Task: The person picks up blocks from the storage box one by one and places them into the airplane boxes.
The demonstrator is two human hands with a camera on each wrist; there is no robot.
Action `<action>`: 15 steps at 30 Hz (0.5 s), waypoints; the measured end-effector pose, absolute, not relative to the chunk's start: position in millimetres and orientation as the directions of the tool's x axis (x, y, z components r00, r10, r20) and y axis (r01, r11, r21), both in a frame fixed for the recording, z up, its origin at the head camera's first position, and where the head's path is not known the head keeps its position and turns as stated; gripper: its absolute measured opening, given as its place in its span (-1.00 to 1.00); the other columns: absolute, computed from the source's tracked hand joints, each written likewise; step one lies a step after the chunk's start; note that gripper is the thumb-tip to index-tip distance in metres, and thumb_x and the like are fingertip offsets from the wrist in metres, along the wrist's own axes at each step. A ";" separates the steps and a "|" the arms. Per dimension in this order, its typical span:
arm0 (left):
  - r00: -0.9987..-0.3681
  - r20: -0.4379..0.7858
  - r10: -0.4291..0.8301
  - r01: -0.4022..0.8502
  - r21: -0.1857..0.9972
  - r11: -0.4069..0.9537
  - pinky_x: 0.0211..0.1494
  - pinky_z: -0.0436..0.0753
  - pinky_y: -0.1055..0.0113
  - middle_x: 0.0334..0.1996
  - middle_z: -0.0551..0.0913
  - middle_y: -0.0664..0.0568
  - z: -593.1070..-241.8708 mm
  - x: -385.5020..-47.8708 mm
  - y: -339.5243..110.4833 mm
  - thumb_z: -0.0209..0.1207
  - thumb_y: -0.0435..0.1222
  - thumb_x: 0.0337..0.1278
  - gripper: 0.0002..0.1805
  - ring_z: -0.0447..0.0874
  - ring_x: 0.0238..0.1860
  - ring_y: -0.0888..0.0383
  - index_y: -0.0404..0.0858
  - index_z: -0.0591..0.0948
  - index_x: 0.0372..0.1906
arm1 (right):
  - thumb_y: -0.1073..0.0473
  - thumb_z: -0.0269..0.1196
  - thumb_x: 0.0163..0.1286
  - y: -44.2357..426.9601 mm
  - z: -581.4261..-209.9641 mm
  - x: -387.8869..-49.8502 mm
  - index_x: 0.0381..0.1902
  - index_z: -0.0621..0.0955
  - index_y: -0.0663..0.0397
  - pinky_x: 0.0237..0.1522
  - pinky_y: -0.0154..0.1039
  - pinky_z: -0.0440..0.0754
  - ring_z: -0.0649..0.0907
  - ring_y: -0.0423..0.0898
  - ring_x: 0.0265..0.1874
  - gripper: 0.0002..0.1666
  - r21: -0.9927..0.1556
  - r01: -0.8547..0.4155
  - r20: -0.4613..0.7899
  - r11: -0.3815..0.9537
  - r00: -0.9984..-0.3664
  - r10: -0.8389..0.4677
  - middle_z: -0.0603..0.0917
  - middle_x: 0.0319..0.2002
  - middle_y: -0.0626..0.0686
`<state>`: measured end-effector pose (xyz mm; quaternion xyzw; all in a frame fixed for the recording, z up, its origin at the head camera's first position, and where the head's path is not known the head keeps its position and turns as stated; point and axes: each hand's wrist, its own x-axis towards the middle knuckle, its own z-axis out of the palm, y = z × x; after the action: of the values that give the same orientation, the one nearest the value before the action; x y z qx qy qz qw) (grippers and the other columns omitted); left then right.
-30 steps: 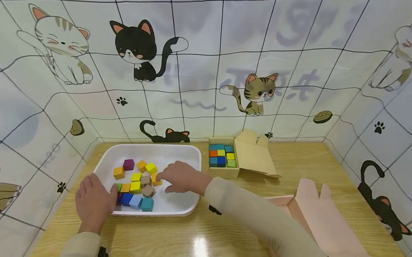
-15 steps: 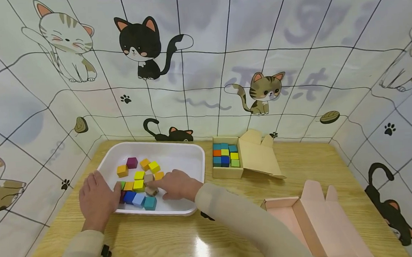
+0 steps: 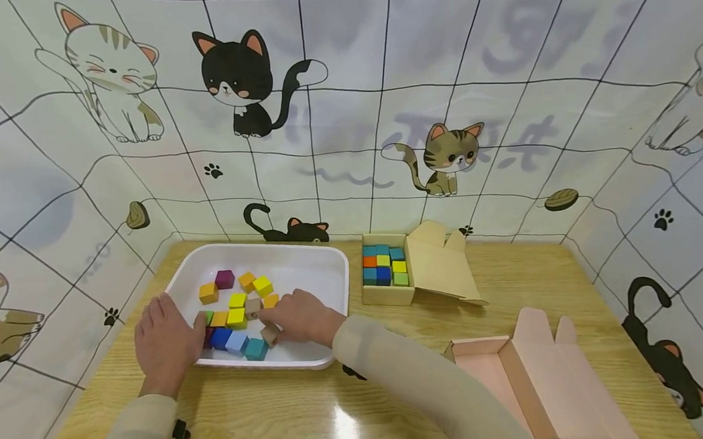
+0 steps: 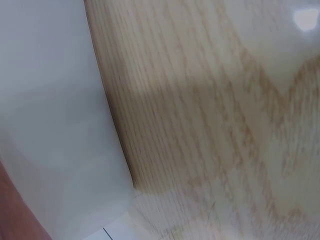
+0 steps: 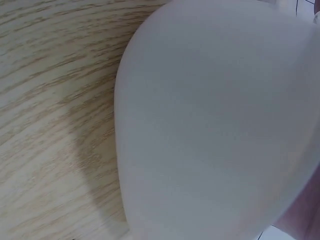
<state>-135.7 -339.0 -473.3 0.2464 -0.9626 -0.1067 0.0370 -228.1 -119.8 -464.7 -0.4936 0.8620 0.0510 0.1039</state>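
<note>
In the head view my left hand [image 3: 168, 345] rests on the left rim of the white tray [image 3: 324, 363], fingers extended, beside several coloured cubes. My right hand [image 3: 303, 316] reaches over the tray with its index finger extended, the fingertip by the upper wooden cube [image 3: 253, 309]. A tilted lower wooden cube [image 3: 270, 334] touches the underside of that hand; its thumb is mostly hidden. Blue [image 3: 220, 338], light blue [image 3: 237, 342] and teal [image 3: 256, 349] cubes lie to its left. Both wrist views show mainly the outer wall of the tray [image 4: 60, 125] [image 5: 210, 120].
Right of the tray stands an open yellow box [image 3: 388, 296] holding several coloured cubes, its lid [image 3: 445, 264] folded out to the right. An open pink box [image 3: 494, 372] lies nearer at the right, partly behind my right sleeve [image 3: 409, 377]. A patterned wall rises behind the table [image 3: 279, 412].
The lower wooden cube has shifted right and nearer to me, away from the upper one. My right hand has moved left over the tray from its earlier place by the orange cube. My left hand stays put.
</note>
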 end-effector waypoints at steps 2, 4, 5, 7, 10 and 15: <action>-0.877 0.021 -0.479 -0.462 0.229 0.857 0.46 0.06 -0.33 0.40 -0.05 -0.58 -473.1 -135.3 -339.0 0.02 -0.01 0.31 -0.04 -0.02 0.37 -0.48 -0.59 -0.15 0.45 | -0.16 0.28 0.30 -118.5 -464.5 -228.0 0.04 0.51 -0.43 -0.17 -0.36 0.47 0.53 -0.23 -0.36 -0.64 -0.002 -0.863 -0.229 0.505 -0.491 -0.841 0.69 -0.32 -0.27; -0.879 0.023 -0.476 -0.459 0.232 0.858 0.46 0.06 -0.33 0.40 -0.05 -0.58 -472.7 -135.1 -338.9 0.01 -0.01 0.31 -0.04 -0.02 0.37 -0.48 -0.59 -0.15 0.45 | -0.16 0.28 0.32 -117.0 -463.9 -227.6 0.01 0.53 -0.42 -0.13 -0.35 0.48 0.54 -0.23 -0.35 -0.68 0.001 -0.863 -0.228 0.506 -0.493 -0.840 0.70 -0.28 -0.27; -0.879 0.021 -0.475 -0.458 0.233 0.858 0.46 0.06 -0.33 0.40 -0.05 -0.58 -472.4 -135.0 -338.8 0.01 -0.01 0.31 -0.04 -0.03 0.37 -0.48 -0.59 -0.15 0.45 | -0.16 0.28 0.32 -116.1 -463.3 -227.5 0.00 0.54 -0.41 -0.10 -0.34 0.50 0.54 -0.24 -0.34 -0.69 0.002 -0.863 -0.226 0.505 -0.493 -0.840 0.71 -0.26 -0.27; -0.880 0.021 -0.475 -0.458 0.234 0.858 0.46 0.05 -0.33 0.40 -0.05 -0.59 -472.3 -134.8 -338.5 0.01 -0.01 0.31 -0.03 -0.03 0.37 -0.48 -0.59 -0.16 0.45 | -0.16 0.29 0.30 -114.4 -461.3 -227.1 -0.03 0.56 -0.39 -0.03 -0.32 0.52 0.55 -0.25 -0.33 -0.70 -0.003 -0.863 -0.223 0.504 -0.491 -0.842 0.72 -0.23 -0.26; -0.879 0.025 -0.476 -0.458 0.236 0.857 0.46 0.06 -0.32 0.39 -0.04 -0.58 -472.8 -134.5 -338.4 0.01 -0.01 0.31 -0.04 -0.02 0.37 -0.48 -0.59 -0.15 0.45 | -0.20 0.32 0.25 -111.4 -457.4 -227.6 -0.06 0.58 -0.37 0.02 -0.30 0.52 0.55 -0.26 -0.30 -0.67 -0.008 -0.865 -0.211 0.502 -0.489 -0.846 0.72 -0.22 -0.27; -0.881 0.025 -0.473 -0.454 0.237 0.859 0.46 0.06 -0.33 0.39 -0.05 -0.59 -474.0 -135.5 -339.6 0.01 0.00 0.31 -0.03 -0.03 0.37 -0.48 -0.59 -0.15 0.45 | -0.21 0.34 0.23 -102.9 -443.5 -231.5 -0.05 0.60 -0.34 -0.06 -0.33 0.50 0.55 -0.25 -0.28 -0.64 -0.003 -0.868 -0.171 0.496 -0.489 -0.856 0.70 -0.23 -0.27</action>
<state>-135.5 -339.6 -474.0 0.2408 -0.9632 -0.1125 0.0413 -231.5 -102.9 -443.5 -0.5001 0.8617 0.0419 0.0751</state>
